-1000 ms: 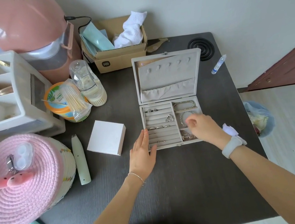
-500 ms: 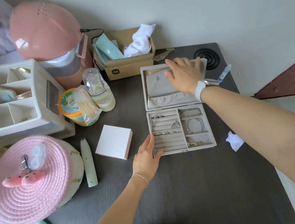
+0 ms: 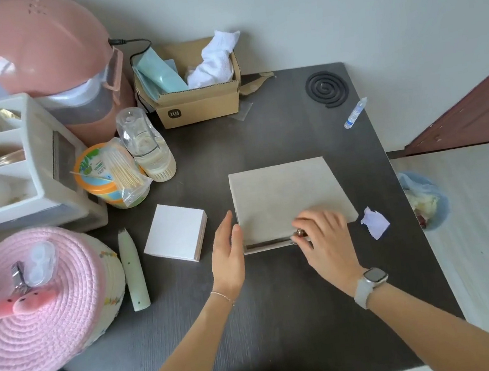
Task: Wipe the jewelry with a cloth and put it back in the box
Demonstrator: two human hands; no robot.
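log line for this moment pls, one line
stage: closing | jewelry box: lid down | right hand: at front clasp | left hand: flat against box's left side | cloth: on table, right of box

Readable marks on the table

A dark "MI" logo is printed on the front of the cardboard box [image 3: 198,108] at the far side; the tub's [image 3: 103,178] label is unreadable.

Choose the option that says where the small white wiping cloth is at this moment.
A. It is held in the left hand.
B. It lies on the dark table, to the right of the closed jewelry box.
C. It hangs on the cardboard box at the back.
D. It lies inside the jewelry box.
B: the wiping cloth lies flat on the table, just right of the closed jewelry box, in neither hand.
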